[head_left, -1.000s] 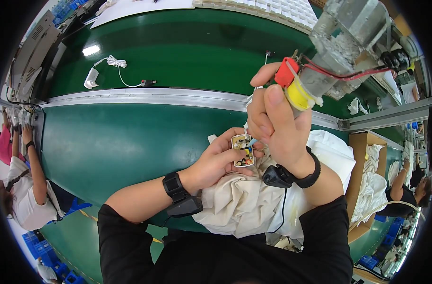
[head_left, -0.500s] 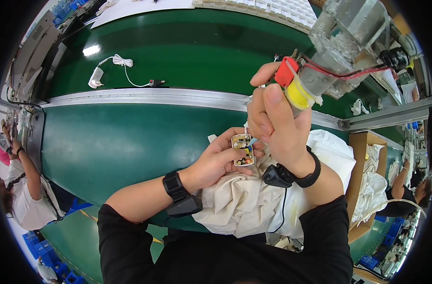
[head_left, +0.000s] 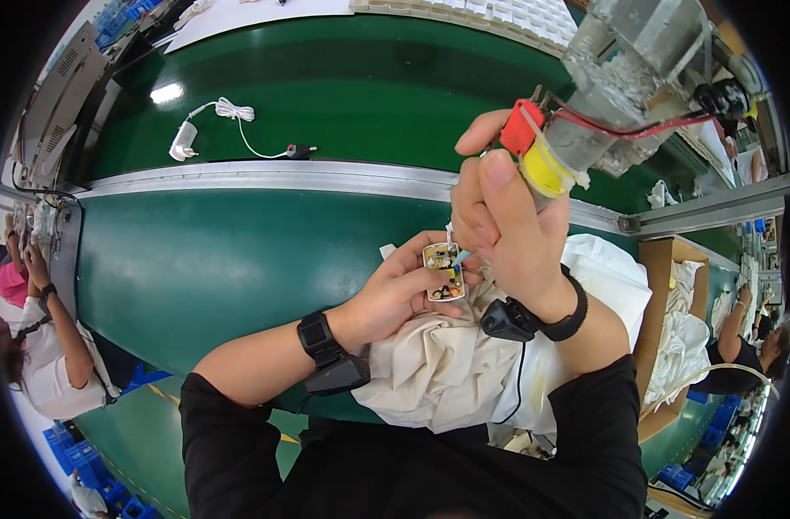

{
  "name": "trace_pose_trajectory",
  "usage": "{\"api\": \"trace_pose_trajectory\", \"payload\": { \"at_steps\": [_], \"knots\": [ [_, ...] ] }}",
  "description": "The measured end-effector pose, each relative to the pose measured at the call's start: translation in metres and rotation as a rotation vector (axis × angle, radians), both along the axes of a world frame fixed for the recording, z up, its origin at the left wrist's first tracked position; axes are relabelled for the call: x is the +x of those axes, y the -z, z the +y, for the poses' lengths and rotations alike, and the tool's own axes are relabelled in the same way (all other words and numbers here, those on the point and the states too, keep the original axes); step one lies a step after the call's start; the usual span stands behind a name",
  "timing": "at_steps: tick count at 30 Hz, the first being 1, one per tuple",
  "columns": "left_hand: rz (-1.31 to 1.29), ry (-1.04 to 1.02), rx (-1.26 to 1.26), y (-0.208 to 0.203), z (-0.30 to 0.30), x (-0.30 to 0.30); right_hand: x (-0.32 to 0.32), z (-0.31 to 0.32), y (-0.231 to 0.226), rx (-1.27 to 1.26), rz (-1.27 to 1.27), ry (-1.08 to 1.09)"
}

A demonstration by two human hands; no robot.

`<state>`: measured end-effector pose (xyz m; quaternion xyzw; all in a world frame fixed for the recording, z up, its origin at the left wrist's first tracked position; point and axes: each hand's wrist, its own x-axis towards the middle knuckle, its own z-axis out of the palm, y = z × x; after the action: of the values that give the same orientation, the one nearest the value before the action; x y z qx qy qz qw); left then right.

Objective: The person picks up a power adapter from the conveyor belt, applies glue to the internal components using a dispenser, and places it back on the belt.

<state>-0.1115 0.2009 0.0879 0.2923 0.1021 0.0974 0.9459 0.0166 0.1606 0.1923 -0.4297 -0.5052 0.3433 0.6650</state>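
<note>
My left hand (head_left: 399,290) pinches a small open white adapter housing (head_left: 445,272) with a circuit board and tiny components showing inside. My right hand (head_left: 520,212) is closed round a hanging grey cylindrical tool that looks like a glue dispenser (head_left: 576,143), with a red switch, yellow tape and crusted residue. Below the right fingers a pale blue nozzle tip (head_left: 461,257) points at the board's upper right side. Whether it touches the board I cannot tell. A white cord rises from the housing's top edge. Crumpled cream cloth (head_left: 438,372) lies under both hands.
Beyond a metal rail (head_left: 265,173), a white plug adapter with coiled cord (head_left: 184,143) lies on a green belt (head_left: 343,86). A cardboard box (head_left: 663,303) of white cloth stands at right. White trays (head_left: 481,22) sit at the back. Other people work at both sides.
The plug adapter and its cord on the belt have shifted slightly right. The nozzle tip has moved a little over the board. Both hands keep their holds.
</note>
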Motion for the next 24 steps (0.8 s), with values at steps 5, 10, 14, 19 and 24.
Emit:
{"api": "trace_pose_trajectory", "payload": {
  "at_steps": [5, 10, 14, 19, 24],
  "knots": [
    [0.001, -0.003, -0.017, -0.001, -0.002, -0.002, 0.0, -0.002, 0.0, 0.0, -0.003, -0.006],
    [0.015, 0.002, -0.022, -0.002, 0.002, -0.006, -0.004, 0.001, -0.002, -0.033, 0.027, -0.002],
    [0.011, -0.014, -0.057, -0.002, 0.005, -0.009, -0.009, 0.003, -0.003, -0.039, 0.024, 0.012],
    [-0.012, -0.033, -0.08, 0.005, 0.011, -0.011, -0.015, 0.004, 0.001, -0.061, 0.046, 0.007],
    [-0.037, -0.049, -0.115, 0.011, 0.012, -0.013, -0.016, 0.003, 0.008, -0.038, 0.02, -0.028]
  ]
}}
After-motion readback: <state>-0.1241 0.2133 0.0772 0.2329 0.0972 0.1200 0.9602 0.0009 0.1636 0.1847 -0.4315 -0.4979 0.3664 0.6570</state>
